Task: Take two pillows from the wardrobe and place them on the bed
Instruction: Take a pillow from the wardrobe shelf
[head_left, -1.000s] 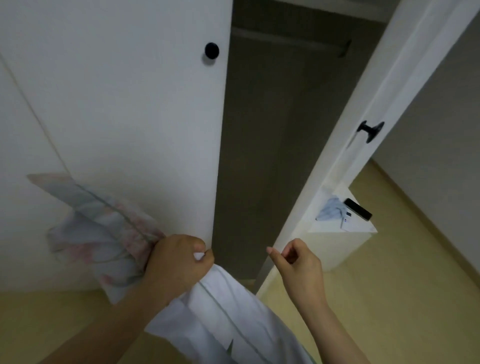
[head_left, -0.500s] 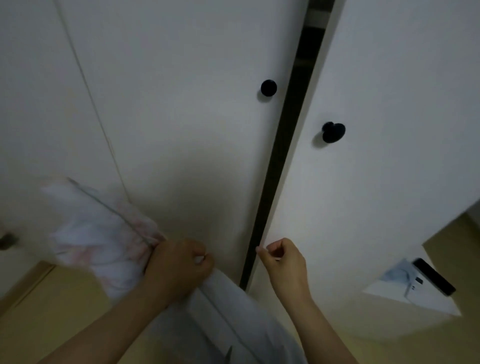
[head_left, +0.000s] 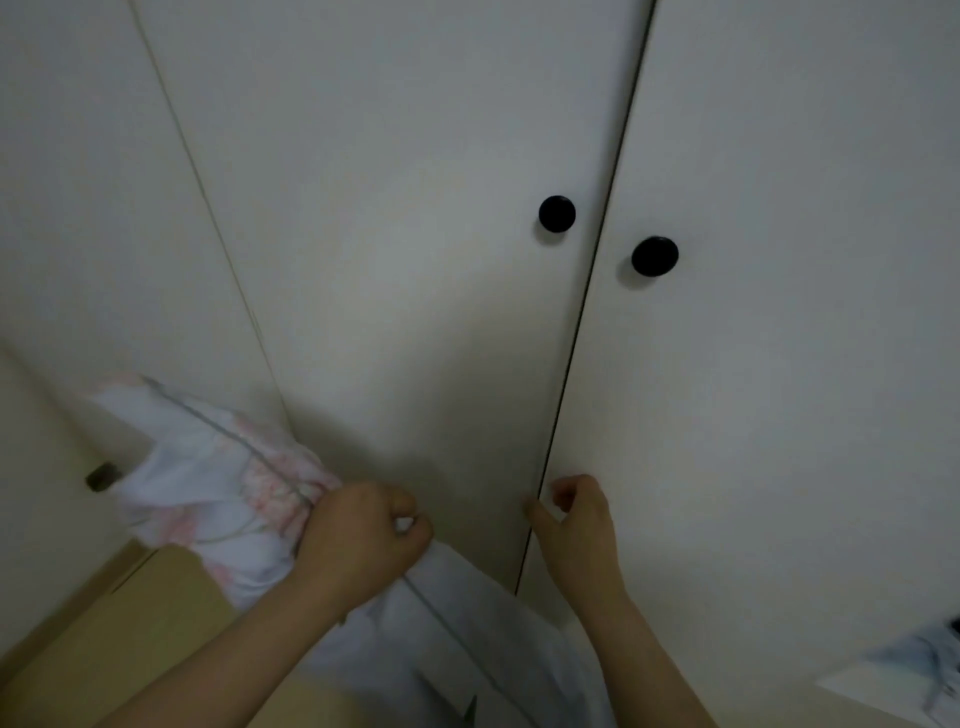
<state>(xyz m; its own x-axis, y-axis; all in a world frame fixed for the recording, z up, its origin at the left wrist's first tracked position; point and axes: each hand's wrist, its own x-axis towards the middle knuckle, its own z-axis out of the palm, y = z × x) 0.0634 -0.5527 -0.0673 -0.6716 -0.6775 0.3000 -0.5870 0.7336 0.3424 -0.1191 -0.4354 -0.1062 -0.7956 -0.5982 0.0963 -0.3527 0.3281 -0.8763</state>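
My left hand (head_left: 363, 535) grips the bunched corners of two pillows. A floral pink-and-white pillow (head_left: 208, 483) sticks out to the left of it, and a white pillow (head_left: 467, 649) hangs below toward my body. My right hand (head_left: 576, 525) is curled and holds nothing; its knuckles rest against the right wardrobe door (head_left: 779, 364) by the seam. Both white wardrobe doors are closed, with only a thin line between them. The left door (head_left: 415, 312) and the right door each carry a round black knob (head_left: 557, 213) (head_left: 654, 255).
Beige floor (head_left: 130, 623) shows at the lower left. A small dark fitting (head_left: 101, 475) sits on the white panel at the far left. The corner of a low white stand (head_left: 893, 686) with blurred items on it peeks in at the lower right.
The right wardrobe door swung from wide open to fully closed, with my right hand staying at its edge. My left hand kept hold of both pillows. The view shifted left.
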